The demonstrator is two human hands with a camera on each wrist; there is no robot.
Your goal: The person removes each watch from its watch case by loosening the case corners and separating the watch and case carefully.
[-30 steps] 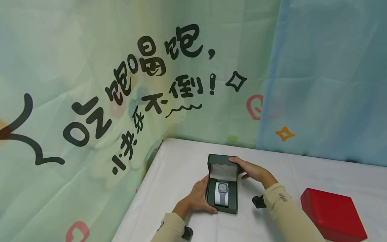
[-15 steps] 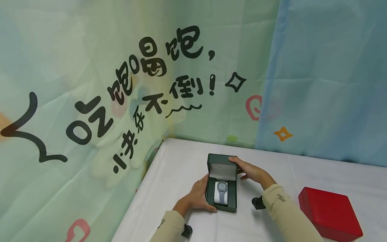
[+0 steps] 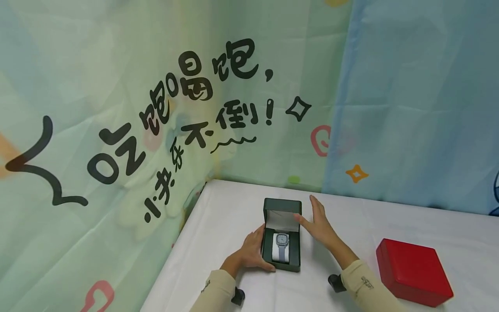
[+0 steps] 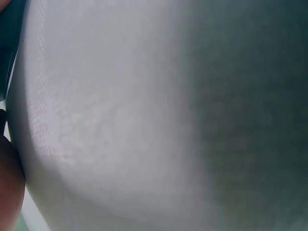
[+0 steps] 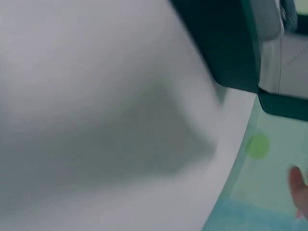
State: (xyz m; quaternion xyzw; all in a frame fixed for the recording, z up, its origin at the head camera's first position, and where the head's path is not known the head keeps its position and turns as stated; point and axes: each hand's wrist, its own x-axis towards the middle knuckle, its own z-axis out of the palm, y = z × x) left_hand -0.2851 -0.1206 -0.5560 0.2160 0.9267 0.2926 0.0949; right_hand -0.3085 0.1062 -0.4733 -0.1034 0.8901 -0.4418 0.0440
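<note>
A dark green watch box stands on the white table with its hinged lid raised. Inside, a watch with a grey-blue strap is wrapped round a white cushion. My left hand holds the box, fingers along its left side and thumb at the front left corner. To the right of the lid, my right hand has its fingers spread and holds nothing; its thumb overlaps the lid's right edge in the head view. A right fingertip shows below the box in the right wrist view.
A red box sits closed on the table to the right of my right forearm. Printed cloth walls rise behind and to the left of the table. The table's left edge runs beyond my left hand.
My right hand has let go of the raised lid and moved off to the right, its fingers now spread. The left hand has kept its hold on the box.
</note>
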